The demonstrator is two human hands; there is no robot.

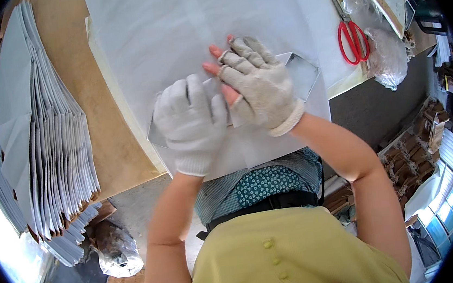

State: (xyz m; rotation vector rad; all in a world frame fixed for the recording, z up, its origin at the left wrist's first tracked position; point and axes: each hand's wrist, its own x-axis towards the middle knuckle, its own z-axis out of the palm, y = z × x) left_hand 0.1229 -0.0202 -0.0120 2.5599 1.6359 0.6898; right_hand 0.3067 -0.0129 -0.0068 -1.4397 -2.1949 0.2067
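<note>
The white paper [161, 27] lies across the surface [123, 170], from the top of the frame down to its centre, with its folded end [306, 79] under both hands. The left hand [189, 118] has its fingers close together and bent down over the fold; I cannot tell whether they pinch an edge. The right hand [257, 78] lies palm down with fingers stretched out side by side, and no pinch shows.

The step in hand looks like flattening that fold. To do it well, I would hold one side steady with the left hand, square the pointed corners at left and right, then sweep the right hand outward with even pressure so the crease sets without wrinkles.

Counted: two gloved hands, four bare fingertips showing on the right one; one folded end being worked; one pair of red-handled scissors [354, 43] at upper right; and, at the left of the frame, a pile of folded white paper pieces [54, 136], too tightly layered to count.
</note>
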